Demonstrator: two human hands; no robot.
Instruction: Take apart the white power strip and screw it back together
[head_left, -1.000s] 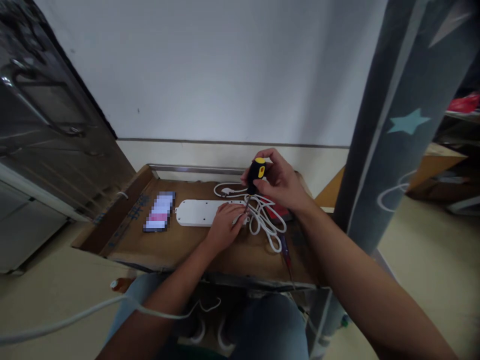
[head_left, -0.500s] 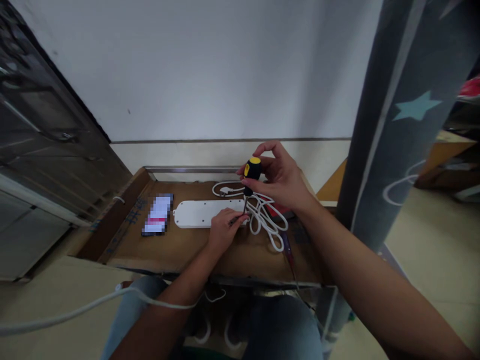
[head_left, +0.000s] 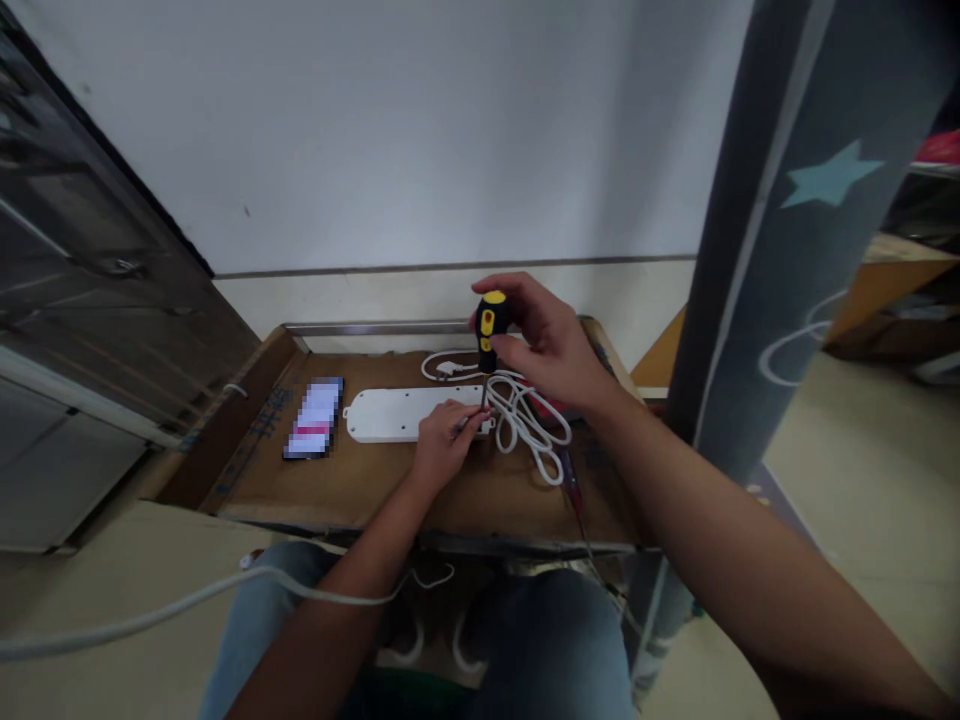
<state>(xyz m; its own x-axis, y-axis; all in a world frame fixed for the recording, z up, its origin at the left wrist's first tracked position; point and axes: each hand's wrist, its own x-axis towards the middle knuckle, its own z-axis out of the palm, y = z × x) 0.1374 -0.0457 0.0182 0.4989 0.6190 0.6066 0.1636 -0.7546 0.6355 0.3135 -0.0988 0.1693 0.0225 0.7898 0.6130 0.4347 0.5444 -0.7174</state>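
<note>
On the far left, a dark metal cabinet (head_left: 90, 300) is standing by the wall. Next comes a brown cardboard sheet (head_left: 247, 440) lying flat, and it seems to be giving the person a nice flat place to work. A phone (head_left: 313, 418) is lying on the cardboard, and its screen is blurred, well out of the way of the hands.

Beside the phone, a white power strip (head_left: 405, 414) is lying flat. The left hand (head_left: 444, 447) is pressing down on its right end, maybe to keep it from sliding. The fingers (head_left: 454, 425) are pressed together near a thin dark thing (head_left: 463, 424), but it is too small to tell if they are pinching it.

The right hand (head_left: 544, 345) is wrapping around the black and yellow handle of a screwdriver (head_left: 489, 325) just above the strip. The screwdriver is standing up, with its thin tip pointing down near the left hand. A white cord (head_left: 525, 420) is lying in loops just right of the strip, and a red-handled tool (head_left: 571, 497) is resting near the loops.
</note>
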